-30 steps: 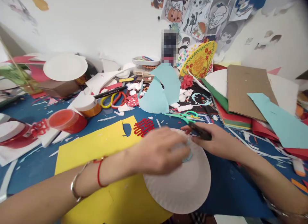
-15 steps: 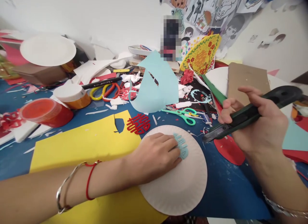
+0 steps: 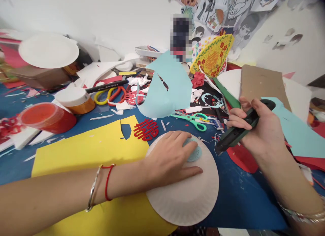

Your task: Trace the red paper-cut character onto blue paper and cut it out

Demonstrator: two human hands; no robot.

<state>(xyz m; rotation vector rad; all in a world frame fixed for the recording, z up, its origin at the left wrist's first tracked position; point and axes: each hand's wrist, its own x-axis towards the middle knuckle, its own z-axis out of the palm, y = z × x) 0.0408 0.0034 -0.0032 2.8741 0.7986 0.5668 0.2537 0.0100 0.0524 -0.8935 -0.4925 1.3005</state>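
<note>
My left hand [image 3: 175, 158] lies over a white paper plate [image 3: 188, 205] with its fingers spread. Its fingertips rest at a small light-blue paper cutout [image 3: 195, 152], partly hidden under them. To the right, my right hand [image 3: 261, 124] is raised and closed around a dark utility knife [image 3: 236, 136], whose tip points down and left beyond the plate's right edge. A red double-happiness cutout [image 3: 146, 129] sits behind the plate. The plate overlaps a yellow sheet [image 3: 83, 155] with a hole cut in it.
Green-handled scissors [image 3: 196, 122] lie behind the plate, near a large light-blue sheet [image 3: 167, 90]. Open red paint [image 3: 48, 117] and a white-lidded jar [image 3: 74, 99] stand at left. A red disc [image 3: 242, 157] lies below my right hand. Cardboard [image 3: 264, 84] and coloured sheets are stacked at right.
My right hand has lifted the knife away from the plate to the right, then drawn it slightly back left. My left hand has opened from curled fingers to lie spread over the cutout.
</note>
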